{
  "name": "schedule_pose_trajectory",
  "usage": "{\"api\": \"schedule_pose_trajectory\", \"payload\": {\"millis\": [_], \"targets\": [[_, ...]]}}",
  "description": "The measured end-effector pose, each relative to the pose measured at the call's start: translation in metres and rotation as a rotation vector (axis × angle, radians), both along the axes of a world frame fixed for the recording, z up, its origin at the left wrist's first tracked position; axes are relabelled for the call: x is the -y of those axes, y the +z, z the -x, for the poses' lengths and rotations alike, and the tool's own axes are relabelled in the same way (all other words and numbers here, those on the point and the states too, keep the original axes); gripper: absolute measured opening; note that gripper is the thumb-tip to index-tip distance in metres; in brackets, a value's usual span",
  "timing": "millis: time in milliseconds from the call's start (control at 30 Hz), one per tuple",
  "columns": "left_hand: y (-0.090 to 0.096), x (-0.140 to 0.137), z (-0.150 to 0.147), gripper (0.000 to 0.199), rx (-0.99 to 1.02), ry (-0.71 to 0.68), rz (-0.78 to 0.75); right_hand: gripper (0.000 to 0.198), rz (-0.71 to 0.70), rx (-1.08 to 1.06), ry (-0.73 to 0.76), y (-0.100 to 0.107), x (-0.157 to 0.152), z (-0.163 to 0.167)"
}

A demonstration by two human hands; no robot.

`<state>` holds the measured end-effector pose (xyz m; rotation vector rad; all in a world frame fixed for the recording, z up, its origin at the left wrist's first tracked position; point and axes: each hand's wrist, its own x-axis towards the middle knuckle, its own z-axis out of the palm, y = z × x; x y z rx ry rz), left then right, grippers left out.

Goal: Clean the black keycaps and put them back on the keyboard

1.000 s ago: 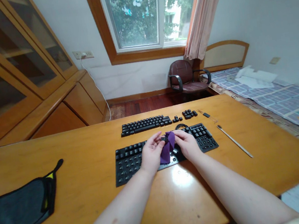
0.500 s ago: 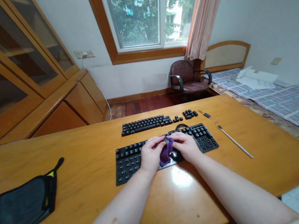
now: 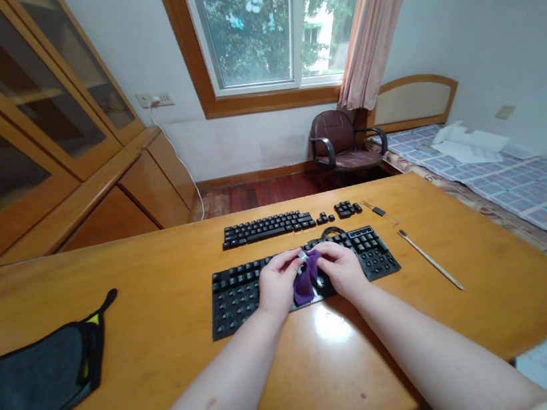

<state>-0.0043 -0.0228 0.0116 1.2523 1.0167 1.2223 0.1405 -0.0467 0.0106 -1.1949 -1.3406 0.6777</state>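
Above the middle of a black keyboard (image 3: 236, 304), both hands come together. My left hand (image 3: 276, 282) is closed, pinching a small keycap (image 3: 303, 255) whose face catches the light. A crumpled purple cloth (image 3: 303, 288) hangs from the fingers of my right hand (image 3: 341, 269), pressed against the keycap. Many lower switches of the keyboard are bare, while its top rows and part of the right block still carry caps. My hands hide the keyboard's centre. Behind it, loose black keycaps (image 3: 269, 228) lie arranged in rows.
A wire keycap puller (image 3: 378, 211) and a thin brush (image 3: 430, 259) lie right of the keyboard. At the left of the wooden table (image 3: 177, 392) rests a dark zip pouch (image 3: 43, 370). A coiled cable (image 3: 331, 231) sits behind the keyboard. Beyond the table stands a chair (image 3: 335, 136).
The keycap has tilted between my fingers, and its face now reflects light. The purple cloth has shifted slightly. The keyboard and loose keycaps stay where they were.
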Motion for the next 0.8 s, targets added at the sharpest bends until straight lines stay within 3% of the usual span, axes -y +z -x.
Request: {"api": "schedule_pose_trajectory", "payload": {"millis": [333, 567, 800], "targets": [[-0.005, 0.002, -0.004, 0.035, 0.105, -0.074, 0.002, 0.012, 0.140, -0.194, 0.055, -0.001, -0.002, 0.003], [-0.008, 0.000, 0.006, 0.032, -0.321, -0.030, -0.391, 0.018, 0.297, -0.311, 0.098, 0.003, -0.002, 0.002], [-0.001, 0.006, 0.005, 0.037, -0.429, -0.071, -0.440, 0.017, 0.366, -0.283, 0.058, 0.005, 0.002, 0.004]]}}
